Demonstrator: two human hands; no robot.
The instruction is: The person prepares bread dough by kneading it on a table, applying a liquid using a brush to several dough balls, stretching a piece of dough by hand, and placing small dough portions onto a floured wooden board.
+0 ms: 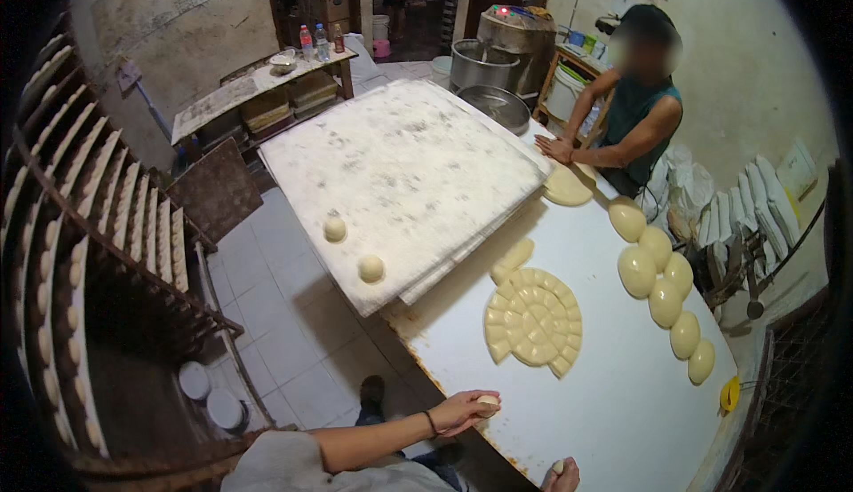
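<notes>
While the person is standing at the white table [613,403], their left hand [462,410] is curling over a small dough piece [488,400] at the table's near edge. The fingers are bending around it and pressing it down on the tabletop. The piece is pale cream, soft and smooth-looking, and only its top is peeking out from under the fingers. A dark band is sitting on that wrist.

Moving right, the right hand [562,474] is poking in at the bottom edge. It is closing around another little dough bit [557,466], which is showing as a pale lump; most of that hand is cut off.

Above the hands, a round slab of cut dough [533,319] is lying flat on the table, split into many small blocks, with some already gone from its left side. To its upper left, two dough balls [370,268] are sitting on a floury board [400,163].

Farther right, a row of big smooth dough lumps [665,301] is running along the table's far side. Another person [635,110] is leaning both hands on flat dough [566,186].
</notes>
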